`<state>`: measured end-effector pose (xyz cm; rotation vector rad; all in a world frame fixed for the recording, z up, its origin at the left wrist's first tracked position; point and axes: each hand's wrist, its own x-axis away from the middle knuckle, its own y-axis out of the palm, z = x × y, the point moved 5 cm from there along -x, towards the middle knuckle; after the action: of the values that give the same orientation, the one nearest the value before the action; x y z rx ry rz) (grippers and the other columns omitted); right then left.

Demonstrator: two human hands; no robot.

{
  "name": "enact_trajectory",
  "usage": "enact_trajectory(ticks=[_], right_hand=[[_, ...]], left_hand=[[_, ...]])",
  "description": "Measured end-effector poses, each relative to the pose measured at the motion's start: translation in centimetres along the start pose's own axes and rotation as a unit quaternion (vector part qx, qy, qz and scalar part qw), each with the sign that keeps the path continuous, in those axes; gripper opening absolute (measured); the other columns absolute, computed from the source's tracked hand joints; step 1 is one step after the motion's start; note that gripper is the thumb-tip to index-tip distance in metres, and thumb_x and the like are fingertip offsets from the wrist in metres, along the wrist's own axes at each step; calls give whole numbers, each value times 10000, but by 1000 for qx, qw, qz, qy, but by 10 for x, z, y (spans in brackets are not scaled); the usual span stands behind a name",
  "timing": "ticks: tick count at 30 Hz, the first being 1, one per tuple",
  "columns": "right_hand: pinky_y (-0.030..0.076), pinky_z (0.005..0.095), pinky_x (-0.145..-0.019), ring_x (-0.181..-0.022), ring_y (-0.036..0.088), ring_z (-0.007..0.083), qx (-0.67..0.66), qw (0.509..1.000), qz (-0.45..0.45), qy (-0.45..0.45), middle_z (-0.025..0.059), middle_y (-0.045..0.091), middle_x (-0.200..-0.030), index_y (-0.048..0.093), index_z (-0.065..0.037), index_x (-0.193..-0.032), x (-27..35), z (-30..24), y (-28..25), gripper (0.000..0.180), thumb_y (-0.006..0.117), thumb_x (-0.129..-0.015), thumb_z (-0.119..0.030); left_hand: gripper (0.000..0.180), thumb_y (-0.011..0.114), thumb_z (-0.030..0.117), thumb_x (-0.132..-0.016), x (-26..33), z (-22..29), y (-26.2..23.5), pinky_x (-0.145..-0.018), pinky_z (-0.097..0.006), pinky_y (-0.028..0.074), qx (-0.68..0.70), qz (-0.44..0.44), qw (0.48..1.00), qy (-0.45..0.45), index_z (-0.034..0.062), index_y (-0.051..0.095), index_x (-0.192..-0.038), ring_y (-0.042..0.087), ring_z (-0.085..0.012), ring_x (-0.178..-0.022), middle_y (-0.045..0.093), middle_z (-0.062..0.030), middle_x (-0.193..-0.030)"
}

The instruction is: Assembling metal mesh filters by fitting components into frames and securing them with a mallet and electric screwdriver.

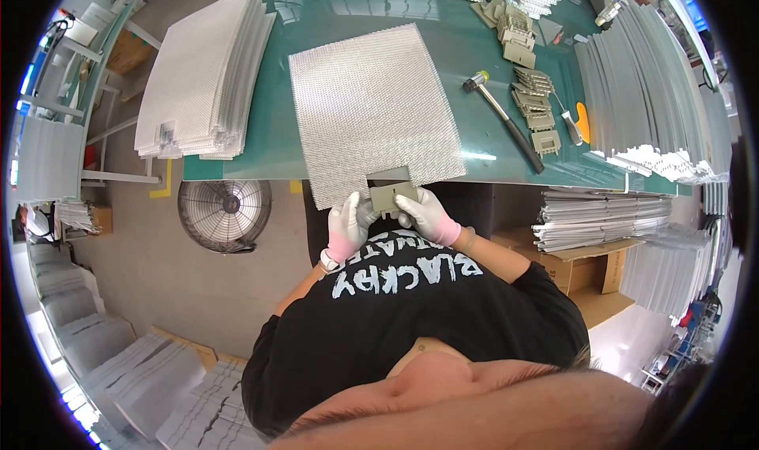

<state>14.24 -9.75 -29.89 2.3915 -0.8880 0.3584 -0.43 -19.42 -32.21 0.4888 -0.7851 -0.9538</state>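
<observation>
Between my two gloved hands is a small olive-grey plastic plate (393, 196), held just off the table's front edge. My left hand (350, 222) is closed at its left end, and my right hand (427, 215) pinches its right end with the thumb on top. The plate lies at the notch of a silver metal mesh sheet (371, 106), which rests on the green table (261, 150) with its near edge overhanging. Whether plate and mesh touch is unclear. Some of my fingers are hidden beneath the plate.
Mesh sheets are stacked at left (202, 71) and right (644, 86). A mallet (506, 122), piles of olive plastic plates (536, 106), a screwdriver (571, 128) and an orange-handled tool (583, 122) lie right of the sheet. A floor fan (224, 215) stands below left; a cardboard box (593, 280) sits below right.
</observation>
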Motion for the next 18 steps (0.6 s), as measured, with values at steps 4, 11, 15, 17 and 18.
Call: enact_trajectory(ticks=[4,11,15,17,18], right_hand=[[451,217,-556,-594,533,48,59,997,48,-14,4,645,-784,682,-22,-1032,2,0,1,227,622,-1007,-239],[459,228,-564,-616,547,52,100,993,58,-13,7,647,-798,675,-11,-1016,1,-5,3,219,625,-996,-224],[490,251,-638,-697,586,82,62,982,162,-71,18,656,-845,662,2,-981,-1,8,-16,261,623,-1011,-254],[502,262,-675,-729,601,99,5,979,189,-73,33,663,-862,659,-2,-999,0,14,-25,282,611,-1016,-279],[515,273,-712,-762,617,117,-51,973,213,-74,49,670,-879,656,-6,-1016,2,15,-30,303,598,-1021,-304]], left_hand=[[283,498,187,-1064,-3,-9,-14,-867,-410,587,7,2,1000,-3,-82,509,-1149,661,-333,-1085,624,-243,-1233],[305,591,231,-1037,0,-8,3,-794,-332,583,-33,17,997,-64,-62,619,-1112,689,-217,-947,692,-150,-1083],[373,622,331,-1021,-8,-5,15,-676,-251,509,-305,-21,948,-93,-27,659,-1118,626,-103,-761,687,-50,-903],[377,611,360,-1026,-11,-1,16,-608,-229,466,-332,-30,938,-94,-10,680,-1054,585,-69,-662,644,-16,-749],[377,611,360,-1026,-11,0,15,-608,-229,466,-333,-32,938,-95,-10,680,-1054,585,-69,-662,644,-16,-749]])
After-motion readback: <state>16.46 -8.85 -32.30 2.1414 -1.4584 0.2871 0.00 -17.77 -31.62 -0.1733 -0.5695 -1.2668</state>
